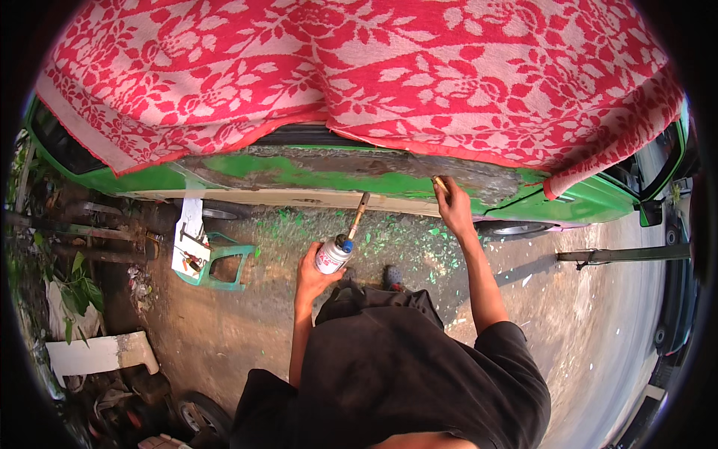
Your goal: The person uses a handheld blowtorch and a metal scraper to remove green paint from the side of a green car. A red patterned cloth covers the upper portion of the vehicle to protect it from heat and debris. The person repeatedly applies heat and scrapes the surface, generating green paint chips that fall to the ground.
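My left hand (315,276) is closed around a butane gas canister (331,257) with a torch head (359,216), whose metal nozzle points up toward the car's lower side. My right hand (453,207) grips a small scraper with a wooden-looking handle (443,185) against the green car's side panel (348,181); its blade cannot be made out. Around that spot the green paint is partly stripped, with grey-brown patches showing. A red and pink floral blanket (359,73) covers the car's upper part. No flame is visible at the nozzle.
Green paint flakes (432,252) litter the ground. To the left, a green plastic stool (247,258) carries a white board (188,247) with several tools. A loose wheel (205,415) lies at lower left. A dark post (622,254) and another vehicle (676,292) are at right.
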Tool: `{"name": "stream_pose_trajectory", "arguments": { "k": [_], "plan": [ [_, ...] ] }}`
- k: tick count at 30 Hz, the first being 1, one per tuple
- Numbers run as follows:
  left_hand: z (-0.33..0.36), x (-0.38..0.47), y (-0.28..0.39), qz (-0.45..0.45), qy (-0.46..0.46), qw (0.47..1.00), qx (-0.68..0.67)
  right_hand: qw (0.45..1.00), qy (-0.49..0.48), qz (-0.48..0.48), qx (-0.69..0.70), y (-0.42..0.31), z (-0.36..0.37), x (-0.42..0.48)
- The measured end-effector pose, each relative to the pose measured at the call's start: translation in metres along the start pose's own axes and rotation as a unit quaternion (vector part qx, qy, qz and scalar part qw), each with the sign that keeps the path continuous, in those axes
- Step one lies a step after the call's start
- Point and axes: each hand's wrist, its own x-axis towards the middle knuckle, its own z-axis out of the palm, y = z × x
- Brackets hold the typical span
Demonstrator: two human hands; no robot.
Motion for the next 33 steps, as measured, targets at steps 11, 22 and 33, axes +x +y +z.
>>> {"name": "stream_pose_trajectory", "arguments": {
  "k": [11, 22, 33],
  "plan": [
    [0.008, -0.009, -0.009, -0.016, 0.023, 0.999, -0.039, 0.999, -0.037, -0.011, 0.037, 0.01, -0.009, 0.008],
    [0.026, -0.014, 0.001, -0.026, 0.037, 0.999, -0.013, 0.967, -0.107, 0.018, 0.231, 0.042, 0.002, 0.006],
    [0.027, -0.016, 0.0, -0.045, 0.039, 0.998, -0.02, 0.986, -0.037, -0.146, -0.066, -0.002, -0.024, 0.008]
  ]
}}
